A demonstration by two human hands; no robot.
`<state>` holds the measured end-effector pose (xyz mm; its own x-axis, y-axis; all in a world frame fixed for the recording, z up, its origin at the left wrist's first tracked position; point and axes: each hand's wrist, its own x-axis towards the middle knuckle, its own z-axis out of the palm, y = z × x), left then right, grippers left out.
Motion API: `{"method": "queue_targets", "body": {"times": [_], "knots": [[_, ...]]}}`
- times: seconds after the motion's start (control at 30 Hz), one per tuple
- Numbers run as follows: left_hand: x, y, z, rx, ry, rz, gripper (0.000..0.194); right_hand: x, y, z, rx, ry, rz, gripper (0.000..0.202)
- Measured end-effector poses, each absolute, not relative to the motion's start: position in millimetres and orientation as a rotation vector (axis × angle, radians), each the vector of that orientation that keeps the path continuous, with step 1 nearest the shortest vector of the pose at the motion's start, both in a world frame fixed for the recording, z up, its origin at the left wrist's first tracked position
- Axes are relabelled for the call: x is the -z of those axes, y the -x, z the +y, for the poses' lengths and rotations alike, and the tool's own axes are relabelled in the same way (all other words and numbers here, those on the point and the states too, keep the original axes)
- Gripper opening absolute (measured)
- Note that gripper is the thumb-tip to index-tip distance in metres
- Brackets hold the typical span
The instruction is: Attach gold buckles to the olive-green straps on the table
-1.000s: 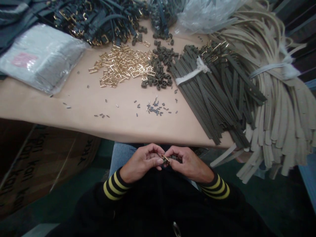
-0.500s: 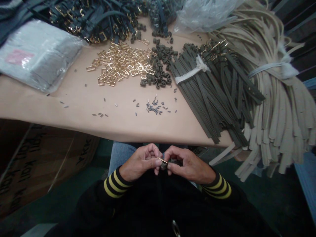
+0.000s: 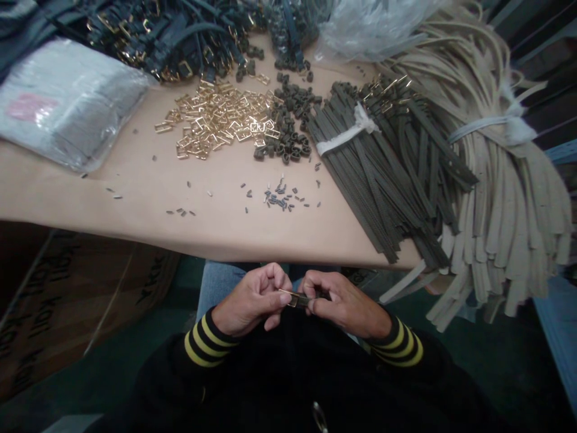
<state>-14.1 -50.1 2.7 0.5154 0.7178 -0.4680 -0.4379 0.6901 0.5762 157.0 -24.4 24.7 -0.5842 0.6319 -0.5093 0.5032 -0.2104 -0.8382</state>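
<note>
Over my lap, just off the table's front edge, both hands meet at one small piece. My left hand [image 3: 259, 297] pinches a gold buckle [image 3: 291, 296] between thumb and fingers. A dark olive strap [image 3: 305, 300] runs from the buckle into my right hand [image 3: 345, 304], whose thumb and curled fingers are closed on it. Most of the strap is hidden inside that hand. On the table ahead lie a heap of gold buckles [image 3: 220, 117], a pile of dark olive loops [image 3: 291, 120] and a scatter of tiny metal pieces [image 3: 279, 197].
A tied bundle of olive straps [image 3: 356, 174] and a large bundle of beige straps [image 3: 509, 198] lie at the right, some hanging over the edge. Plastic-wrapped packs [image 3: 72, 102] and dark buckled straps [image 3: 180, 36] fill the back left. A cardboard box [image 3: 90, 288] stands below the table.
My left hand has shifted slightly left with the buckle, and the buckle's frame and the strap end show more between my hands. The view has moved a little.
</note>
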Motion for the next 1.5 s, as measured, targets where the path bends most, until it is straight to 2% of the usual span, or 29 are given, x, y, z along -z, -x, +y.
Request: {"method": "queue_targets", "body": {"times": [0.17, 0.33, 0.43, 0.73, 0.8, 0.9, 0.97, 1.33, 1.4, 1.5], "knots": [[-0.4, 12.6, -50.7, -0.677, -0.535, 0.896, 0.034, -28.8, -150.1, -24.8, -1.729, 1.474, -2.005, 0.013], [-0.6, 18.1, -43.8, -0.57, -0.724, 0.981, 0.029, -35.1, -140.7, -24.8, -1.349, 1.54, -2.244, 0.011], [-2.0, 19.8, -38.5, -0.625, -0.788, 1.026, 0.029, -41.9, -137.0, -20.6, -1.139, 1.484, -2.407, 0.013], [-12.8, 16.8, -16.4, -0.881, -0.5, 1.12, 0.031, -73.2, -128.8, 59.3, -1.1, 1.104, -2.711, 0.007], [-11.9, 18.8, -11.3, -0.948, -0.429, 1.154, 0.031, -67.3, -120.3, 89.4, -0.906, 1.19, -2.638, 0.01], [-7.3, 22.0, -8.6, -0.97, -0.381, 1.173, 0.029, -49.0, -103.3, 129.8, -0.38, 1.543, -2.532, 0.015], [-4.3, 23.0, -9.6, -0.97, -0.379, 1.174, 0.028, -37.1, -92.6, 146.9, -0.249, 1.609, -2.561, 0.017], [-2.6, 21.1, -10.6, -1.0, -0.419, 1.176, 0.025, -32.0, -92.0, 142.3, -0.194, 1.561, -2.615, 0.025], [-2.8, 20.9, -11.2, -1.007, -0.423, 1.181, 0.025, -39.0, -99.6, 134.1, -0.28, 1.463, -2.517, 0.022], [-3.4, 20.9, -12.7, -1.019, -0.427, 1.178, 0.025, -49.8, -114.2, 106.8, -0.614, 1.309, -2.307, 0.016]]}}
